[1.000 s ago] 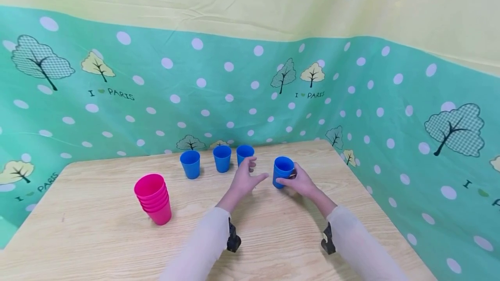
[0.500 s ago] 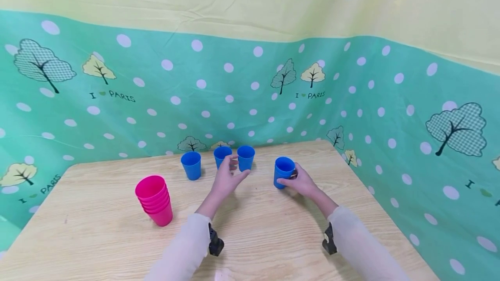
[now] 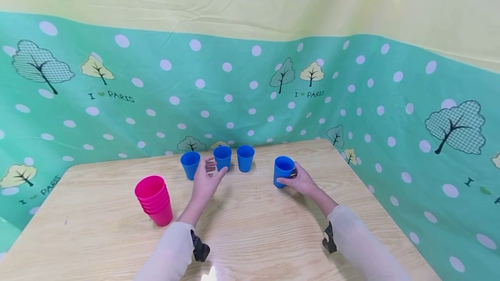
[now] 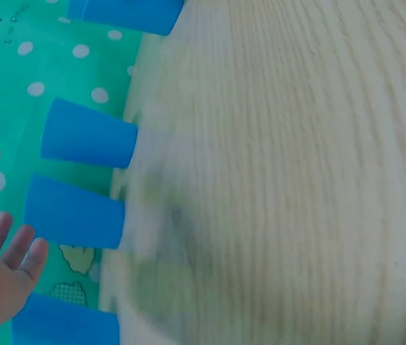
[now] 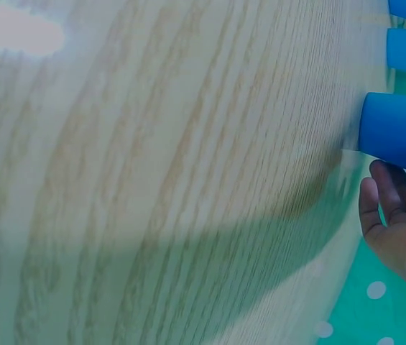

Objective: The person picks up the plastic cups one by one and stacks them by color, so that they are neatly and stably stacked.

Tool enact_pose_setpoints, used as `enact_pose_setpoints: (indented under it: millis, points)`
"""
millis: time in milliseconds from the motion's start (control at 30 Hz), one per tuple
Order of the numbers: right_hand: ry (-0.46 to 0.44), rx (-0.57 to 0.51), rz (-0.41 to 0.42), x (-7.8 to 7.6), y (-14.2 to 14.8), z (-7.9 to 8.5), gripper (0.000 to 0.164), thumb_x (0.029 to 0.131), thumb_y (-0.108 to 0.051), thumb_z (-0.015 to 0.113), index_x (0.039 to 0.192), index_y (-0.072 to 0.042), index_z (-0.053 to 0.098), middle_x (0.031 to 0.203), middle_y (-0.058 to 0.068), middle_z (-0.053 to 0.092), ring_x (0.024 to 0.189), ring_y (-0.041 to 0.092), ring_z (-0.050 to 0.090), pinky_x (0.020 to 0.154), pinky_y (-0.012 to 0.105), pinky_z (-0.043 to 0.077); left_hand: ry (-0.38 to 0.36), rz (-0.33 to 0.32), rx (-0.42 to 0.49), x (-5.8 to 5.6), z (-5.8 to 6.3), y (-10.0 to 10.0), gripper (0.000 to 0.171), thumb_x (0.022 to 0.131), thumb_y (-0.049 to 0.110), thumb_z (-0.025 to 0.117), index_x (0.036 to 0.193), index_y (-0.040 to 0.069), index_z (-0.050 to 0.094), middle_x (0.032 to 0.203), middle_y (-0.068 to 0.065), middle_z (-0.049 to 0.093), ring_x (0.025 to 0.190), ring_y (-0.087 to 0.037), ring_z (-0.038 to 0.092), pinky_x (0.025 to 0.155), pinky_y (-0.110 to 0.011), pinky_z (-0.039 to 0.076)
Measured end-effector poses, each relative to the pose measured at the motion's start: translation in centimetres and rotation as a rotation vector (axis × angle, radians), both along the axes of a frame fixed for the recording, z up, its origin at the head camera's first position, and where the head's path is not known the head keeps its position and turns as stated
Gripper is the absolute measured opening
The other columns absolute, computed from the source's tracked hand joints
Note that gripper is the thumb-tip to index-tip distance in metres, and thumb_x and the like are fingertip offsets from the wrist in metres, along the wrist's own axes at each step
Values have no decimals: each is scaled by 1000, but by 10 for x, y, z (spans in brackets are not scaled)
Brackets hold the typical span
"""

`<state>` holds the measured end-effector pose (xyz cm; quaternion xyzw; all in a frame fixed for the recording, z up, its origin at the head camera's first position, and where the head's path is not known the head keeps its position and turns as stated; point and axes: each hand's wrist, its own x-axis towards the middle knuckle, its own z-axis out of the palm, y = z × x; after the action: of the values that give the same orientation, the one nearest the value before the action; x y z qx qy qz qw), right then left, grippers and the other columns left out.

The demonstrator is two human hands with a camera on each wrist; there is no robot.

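Observation:
My right hand [image 3: 300,181] holds a small stack of blue cups [image 3: 283,170] upright on the table, its thumb across the front; in the right wrist view the fingers [image 5: 389,198] lie along the cup's side. Three single blue cups stand in a row at the back: a left one [image 3: 189,165], a middle one [image 3: 222,157] and a right one [image 3: 245,158]. My left hand [image 3: 205,181] is in front of the left and middle cups, fingers spread and nothing in its grasp. In the left wrist view its fingers [image 4: 17,248] overlap the middle cup's edge; contact cannot be told.
A nested stack of pink cups [image 3: 154,198] stands on the wooden table [image 3: 97,237], left of my left forearm. Patterned green cloth [image 3: 234,112] hangs right behind the table's back edge and along its right side.
My left hand has moved left along the row, from the right blue cup, past the middle one, to near the left one. The right hand and its stack have stayed in place.

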<state>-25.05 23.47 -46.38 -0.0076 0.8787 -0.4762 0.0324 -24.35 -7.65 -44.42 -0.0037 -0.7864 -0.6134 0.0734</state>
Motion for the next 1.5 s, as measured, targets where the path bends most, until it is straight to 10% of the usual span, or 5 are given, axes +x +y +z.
enact_pose_setpoints:
  millis: [533,1500]
  points:
    - [2,20,7,2,1,2,75,78,-33,75,136,-5,36,123,18,54,105,29,58,88,41,50,81,281,99,-3,-22,-25,54,83,16,70,127,2,42,118,-20,54,109,-34,51,93,-43,44]
    - [2,-14,10,-1,3,-1,76,78,-34,76,136,-5,36,125,19,54,109,31,57,90,42,50,57,481,102,-17,-42,-35,69,80,25,74,130,3,34,134,-19,38,124,-35,38,106,-46,33]
